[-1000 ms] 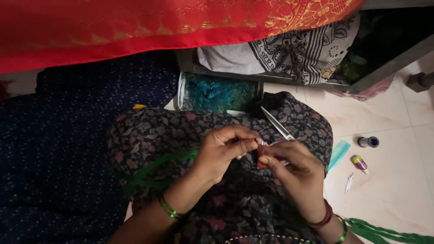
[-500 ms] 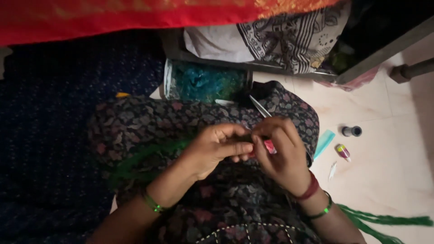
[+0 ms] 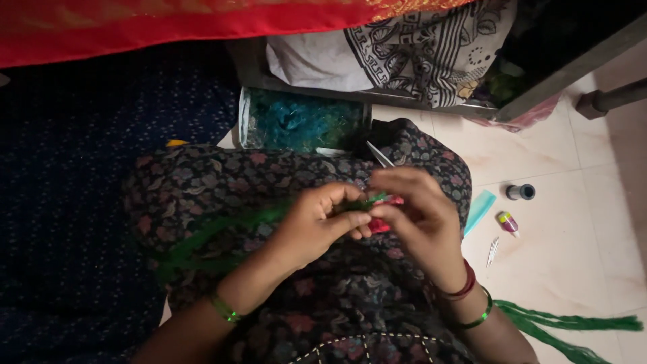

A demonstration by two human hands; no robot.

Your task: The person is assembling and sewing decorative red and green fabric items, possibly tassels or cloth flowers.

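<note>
Fingers of the left hand (image 3: 317, 226) are pinched together on a bundle of green thread (image 3: 222, 232), which trails leftward across the patterned lap. Meeting it fingertip to fingertip, the right hand (image 3: 418, 219) is curled closed around a small red object (image 3: 379, 226), mostly hidden. Scissors (image 3: 379, 154) lie just beyond the hands.

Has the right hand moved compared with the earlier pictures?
Yes. The right hand has drawn in toward the left hand, so both now meet over the patterned lap.
</note>
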